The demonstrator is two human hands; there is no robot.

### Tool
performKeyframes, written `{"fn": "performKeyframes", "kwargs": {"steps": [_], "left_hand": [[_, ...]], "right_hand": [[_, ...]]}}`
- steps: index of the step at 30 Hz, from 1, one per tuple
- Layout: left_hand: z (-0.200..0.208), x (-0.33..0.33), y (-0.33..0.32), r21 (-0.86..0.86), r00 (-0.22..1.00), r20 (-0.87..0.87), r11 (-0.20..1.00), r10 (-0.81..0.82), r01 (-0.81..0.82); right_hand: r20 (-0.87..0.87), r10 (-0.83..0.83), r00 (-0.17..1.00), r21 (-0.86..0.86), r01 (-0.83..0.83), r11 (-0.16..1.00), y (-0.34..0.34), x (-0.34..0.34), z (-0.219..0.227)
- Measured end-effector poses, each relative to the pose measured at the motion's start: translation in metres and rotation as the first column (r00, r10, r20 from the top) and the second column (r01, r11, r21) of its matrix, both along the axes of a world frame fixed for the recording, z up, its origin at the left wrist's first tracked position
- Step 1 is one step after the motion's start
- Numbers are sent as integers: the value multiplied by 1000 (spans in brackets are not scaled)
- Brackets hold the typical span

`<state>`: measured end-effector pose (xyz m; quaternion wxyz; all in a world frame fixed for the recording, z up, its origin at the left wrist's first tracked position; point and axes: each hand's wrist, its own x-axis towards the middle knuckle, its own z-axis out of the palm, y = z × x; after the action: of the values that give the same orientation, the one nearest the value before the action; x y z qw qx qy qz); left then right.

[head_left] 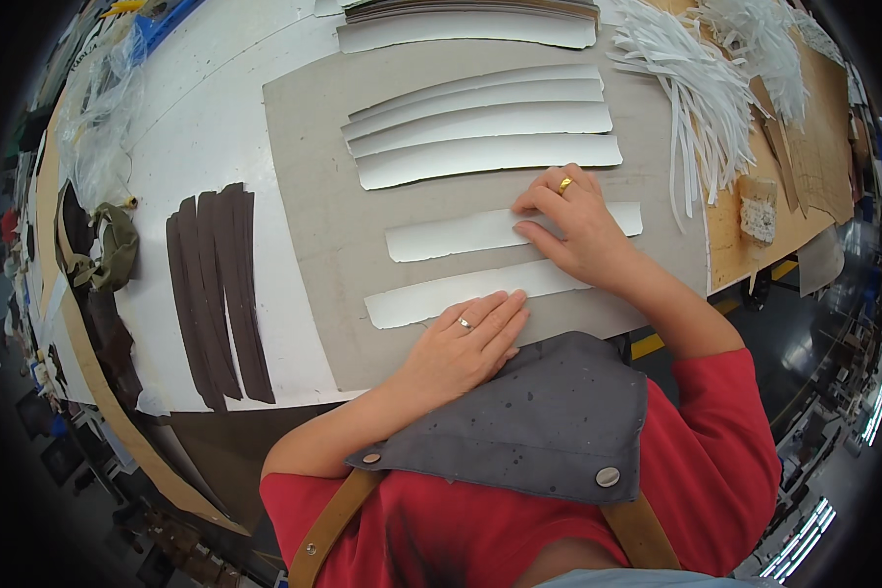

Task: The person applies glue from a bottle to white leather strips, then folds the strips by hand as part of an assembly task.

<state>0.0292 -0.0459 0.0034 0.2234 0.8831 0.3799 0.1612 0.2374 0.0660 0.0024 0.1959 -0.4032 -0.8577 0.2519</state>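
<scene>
Two white strips lie crosswise on a grey mat point(314, 176) before me. My left hand point(465, 338) rests with its fingers stretched out flat, the tips on the lower edge of the near strip point(412, 303). Over the far strip point(446, 237) is my right hand point(580, 220); its thumb and bent fingers touch the strip's top face, with a gap between thumb and forefinger. The right forearm and palm cover part of both strips' right ends. Beyond them, several similar white strips point(490, 155) overlap in a fanned row.
A thicker pile of white-faced strips point(465, 33) sits at the far edge. Dark brown strips point(198, 294) lie on the left, near crumpled clear plastic point(98, 137) and olive cloth point(118, 245). Thin white ribbons point(691, 93) heap at far right, beside a small whitish block point(758, 211).
</scene>
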Motion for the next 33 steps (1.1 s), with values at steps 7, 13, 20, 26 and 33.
{"fn": "performKeyframes", "kwargs": {"steps": [7, 13, 20, 26, 33], "left_hand": [[-6, 3, -6, -25, 994, 73, 996, -81, 83], [-3, 3, 3, -52, 977, 175, 990, -118, 129], [18, -24, 75, 83, 976, 89, 975, 200, -207], [-19, -42, 133, 194, 883, -194, 899, 427, -392], [-7, -35, 116, 241, 910, -122, 901, 397, -361]], "right_hand": [[-18, 44, 999, 50, -43, 998, -4, -2, 3], [-38, -37, 999, 254, 45, 966, 30, -2, -6], [9, 28, 1000, 311, -29, 950, 18, 1, -14], [49, 43, 998, 330, -57, 942, 34, 3, -15], [94, 54, 994, 243, -75, 967, 2, 6, -4]]}}
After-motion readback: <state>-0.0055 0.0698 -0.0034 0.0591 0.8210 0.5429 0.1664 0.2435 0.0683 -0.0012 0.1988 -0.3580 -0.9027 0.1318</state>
